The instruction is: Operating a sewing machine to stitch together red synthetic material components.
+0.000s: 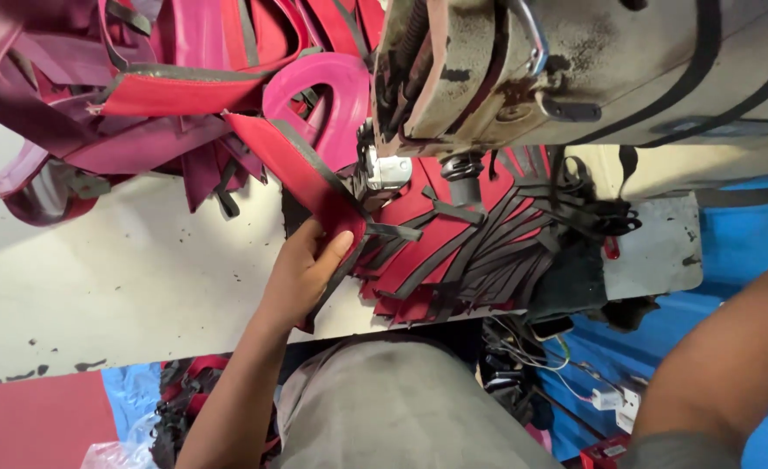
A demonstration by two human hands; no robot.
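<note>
Fingers (327, 247) of the left hand (301, 274) grasp a red strip (301, 169), pressing it flat on the desk (123, 278) so it feeds straight toward the sewing machine (575, 69). The right arm (723, 365) shows, but its fingers are out of view. Beyond, trimmed pieces (462, 243) pile up beneath the machine.

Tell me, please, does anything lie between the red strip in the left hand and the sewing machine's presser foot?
Nothing visible does: the left hand holds the red strip, which runs directly up to the presser foot.
</note>
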